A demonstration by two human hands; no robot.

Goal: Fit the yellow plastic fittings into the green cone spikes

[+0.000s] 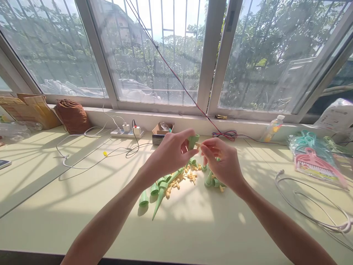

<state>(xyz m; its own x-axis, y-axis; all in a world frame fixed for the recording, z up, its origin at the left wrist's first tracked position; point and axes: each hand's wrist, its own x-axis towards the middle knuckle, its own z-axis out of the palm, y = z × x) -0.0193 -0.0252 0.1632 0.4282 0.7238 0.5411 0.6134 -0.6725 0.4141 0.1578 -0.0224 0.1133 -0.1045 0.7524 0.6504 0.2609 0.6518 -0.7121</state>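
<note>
My left hand point(179, 147) is closed round a green plastic spike point(193, 140), its open cup end pointing up; the rest is hidden by the fingers. Close beside it, my right hand point(220, 158) pinches a small yellow plastic valve piece point(199, 145) at the side of the green cup. Whether the two parts are joined I cannot tell. Below the hands lie a pile of small yellow pieces point(190, 176) and several green spikes point(160, 197), one with its tip toward me. More green parts point(208, 180) lie under my right hand, some with yellow pieces in them.
Behind the hands are a small cardboard box point(163, 129) and a white power strip point(127, 131) with plugs and cords. A brown drawstring bag point(72, 116) stands at left. At right are a bottle point(273, 129), a bagged pink dustpan set point(313, 163) and a coiled grey cable point(309, 198).
</note>
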